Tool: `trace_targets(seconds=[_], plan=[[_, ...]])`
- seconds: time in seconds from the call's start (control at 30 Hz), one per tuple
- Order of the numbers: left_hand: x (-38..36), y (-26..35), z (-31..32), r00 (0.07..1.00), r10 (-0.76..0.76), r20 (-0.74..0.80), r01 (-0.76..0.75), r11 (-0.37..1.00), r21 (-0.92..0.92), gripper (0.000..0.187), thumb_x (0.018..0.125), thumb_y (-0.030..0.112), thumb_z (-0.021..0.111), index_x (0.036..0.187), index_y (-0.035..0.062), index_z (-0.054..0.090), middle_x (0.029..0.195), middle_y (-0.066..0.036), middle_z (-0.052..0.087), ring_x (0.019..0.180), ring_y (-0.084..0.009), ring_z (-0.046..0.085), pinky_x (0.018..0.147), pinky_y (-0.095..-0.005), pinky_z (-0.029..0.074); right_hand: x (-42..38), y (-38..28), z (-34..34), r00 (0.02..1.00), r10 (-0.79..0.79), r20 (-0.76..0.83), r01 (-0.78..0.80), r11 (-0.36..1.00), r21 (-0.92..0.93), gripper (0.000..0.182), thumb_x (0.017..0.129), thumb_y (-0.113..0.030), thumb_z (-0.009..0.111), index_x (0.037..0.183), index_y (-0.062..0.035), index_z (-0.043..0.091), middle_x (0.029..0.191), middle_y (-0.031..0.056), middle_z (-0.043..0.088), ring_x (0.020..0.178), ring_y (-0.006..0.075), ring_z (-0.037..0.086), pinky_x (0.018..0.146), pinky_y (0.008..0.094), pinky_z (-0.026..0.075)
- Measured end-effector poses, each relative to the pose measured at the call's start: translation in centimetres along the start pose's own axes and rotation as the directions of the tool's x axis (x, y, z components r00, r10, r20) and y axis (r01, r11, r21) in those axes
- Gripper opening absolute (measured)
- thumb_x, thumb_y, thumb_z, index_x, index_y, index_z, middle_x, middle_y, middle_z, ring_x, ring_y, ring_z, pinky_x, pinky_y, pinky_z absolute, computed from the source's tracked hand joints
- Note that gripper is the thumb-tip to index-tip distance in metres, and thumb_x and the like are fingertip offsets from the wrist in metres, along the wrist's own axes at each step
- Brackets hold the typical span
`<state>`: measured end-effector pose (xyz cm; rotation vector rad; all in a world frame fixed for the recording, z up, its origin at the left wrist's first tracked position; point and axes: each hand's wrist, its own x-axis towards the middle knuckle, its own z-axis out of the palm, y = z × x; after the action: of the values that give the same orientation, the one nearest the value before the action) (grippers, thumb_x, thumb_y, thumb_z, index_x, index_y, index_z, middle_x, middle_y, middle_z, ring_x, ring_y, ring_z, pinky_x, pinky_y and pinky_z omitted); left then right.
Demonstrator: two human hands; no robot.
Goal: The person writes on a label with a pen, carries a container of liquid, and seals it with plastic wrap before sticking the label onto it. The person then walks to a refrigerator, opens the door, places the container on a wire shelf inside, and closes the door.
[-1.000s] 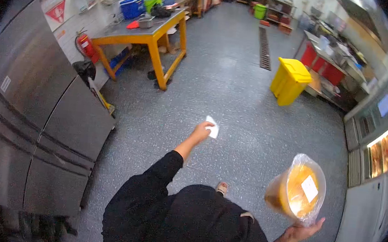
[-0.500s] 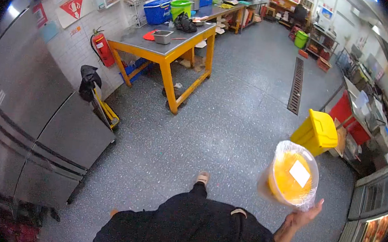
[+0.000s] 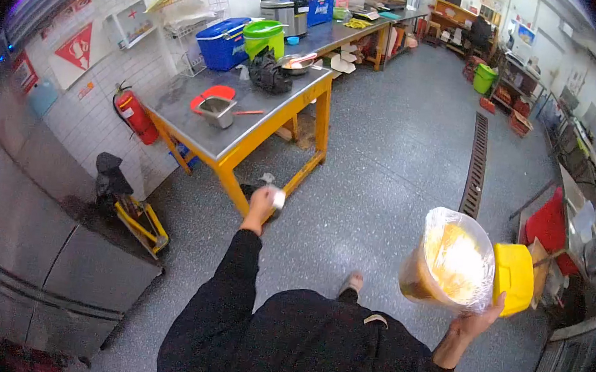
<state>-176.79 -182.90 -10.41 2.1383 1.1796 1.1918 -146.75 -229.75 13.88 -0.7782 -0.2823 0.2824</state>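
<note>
My right hand (image 3: 475,323) grips a clear plastic tub (image 3: 415,276) from its lower right side. Cling film (image 3: 478,293) covers the top, with yellow-orange contents showing through and a bright white patch on it. Out ahead on the left, my left hand (image 3: 260,205) is closed around a small white thing (image 3: 279,199), blurred, perhaps crumpled paper. In this view that hand overlaps the near leg of the yellow-framed table.
The yellow-framed table (image 3: 244,145) bears a metal pan (image 3: 217,111), a black bag (image 3: 271,74), a green bucket (image 3: 263,38) and a blue cooler (image 3: 222,42). A yellow bin (image 3: 515,279) stands right, beyond the tub. Steel fridges (image 3: 42,233) line the left; a floor drain (image 3: 476,164) runs ahead.
My left hand has come into view, holding the small white thing. The table appears nearer. The white square label seen earlier on the film is now lost in a bright patch.
</note>
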Motion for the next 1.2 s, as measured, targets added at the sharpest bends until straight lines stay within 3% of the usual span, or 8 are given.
trace_targets(seconds=[0.1,0.5,0.7,0.8,0.9,0.93,1.0,1.2], plan=[[14.4,3.3,6.1,0.995,-0.025,-0.099,0.018,0.998,-0.068,0.023,0.069,0.006,0.059,0.091,0.0045,0.060,0.081,-0.013,0.061,0.069,-0.0219,0.058,0.062,-0.0319,0.045,10.8,6.5,-2.0,0.970,-0.234,-0.071,0.199,0.926,-0.321,0.037,0.088,-0.027,0.036,0.113,0.0006,0.037,0.106,0.0130,0.047,0.096,0.0223,0.048,0.083,0.0336,0.041],[47.2,-1.7,19.7,0.758,-0.603,-0.249,0.392,0.726,-0.565,0.034,0.071,-0.003,0.056,0.104,0.0051,0.053,0.080,-0.006,0.056,0.061,-0.0110,0.052,0.052,-0.0239,0.043,47.5,21.2,14.1,0.982,0.136,0.130,-0.135,0.991,-0.020,0.043,0.086,-0.032,0.039,0.111,0.0027,0.037,0.101,0.0160,0.050,0.092,0.0268,0.051,0.085,0.0372,0.040],[57.0,-11.4,26.5,0.493,-0.702,-0.513,0.437,0.710,-0.552,0.037,0.065,-0.002,0.056,0.102,-0.0001,0.053,0.098,-0.012,0.055,0.087,-0.0196,0.053,0.074,-0.0291,0.044,63.0,31.4,21.0,0.971,-0.233,-0.057,0.201,0.919,-0.340,0.045,0.085,-0.030,0.042,0.116,0.0022,0.033,0.106,0.0170,0.045,0.096,0.0276,0.048,0.086,0.0373,0.040],[58.2,-22.0,29.7,0.441,-0.351,-0.826,0.642,0.766,0.017,0.026,0.064,0.014,0.060,0.089,0.0055,0.059,0.084,-0.013,0.058,0.076,-0.0287,0.054,0.072,-0.0384,0.042,69.8,33.3,25.1,0.996,0.060,-0.069,-0.063,0.997,-0.035,0.044,0.086,-0.029,0.038,0.117,0.0018,0.033,0.106,0.0168,0.045,0.099,0.0270,0.047,0.083,0.0383,0.041],[62.7,-6.9,27.6,0.426,-0.535,-0.729,0.890,0.106,0.443,0.041,0.066,0.039,0.057,0.090,0.0062,0.057,0.089,-0.013,0.057,0.085,-0.0288,0.053,0.076,-0.0430,0.038,77.6,36.4,27.8,0.993,-0.017,-0.120,-0.011,0.974,-0.225,0.046,0.086,-0.034,0.036,0.115,0.0024,0.037,0.104,0.0169,0.048,0.098,0.0254,0.049,0.081,0.0377,0.042],[62.3,-15.9,31.0,0.151,-0.029,-0.988,0.982,-0.108,0.153,0.053,0.068,0.043,0.056,0.103,0.0045,0.048,0.110,-0.023,0.044,0.102,-0.0347,0.043,0.082,-0.0456,0.035,80.4,37.6,28.9,0.988,-0.054,-0.144,0.015,0.966,-0.259,0.047,0.086,-0.035,0.036,0.114,0.0020,0.039,0.101,0.0166,0.050,0.096,0.0251,0.050,0.080,0.0369,0.043],[68.0,-7.8,30.9,-0.017,-0.127,-0.992,0.953,0.299,-0.055,0.061,0.067,0.044,0.057,0.110,0.0056,0.038,0.118,-0.029,0.030,0.112,-0.0414,0.031,0.084,-0.0541,0.029,86.3,40.2,33.7,0.990,0.056,-0.132,-0.070,0.992,-0.101,0.044,0.086,-0.035,0.035,0.112,0.0001,0.041,0.093,0.0148,0.053,0.091,0.0242,0.053,0.077,0.0352,0.045],[85.1,1.3,31.2,-0.261,0.515,-0.817,0.846,0.529,0.062,0.049,0.068,0.024,0.060,0.105,0.0023,0.036,0.112,-0.029,0.031,0.106,-0.0426,0.033,0.082,-0.0520,0.030,108.4,49.1,36.2,0.993,0.117,-0.002,-0.116,0.986,-0.120,0.044,0.086,-0.037,0.035,0.096,0.0027,0.049,0.088,0.0131,0.057,0.083,0.0206,0.057,0.074,0.0320,0.045]])
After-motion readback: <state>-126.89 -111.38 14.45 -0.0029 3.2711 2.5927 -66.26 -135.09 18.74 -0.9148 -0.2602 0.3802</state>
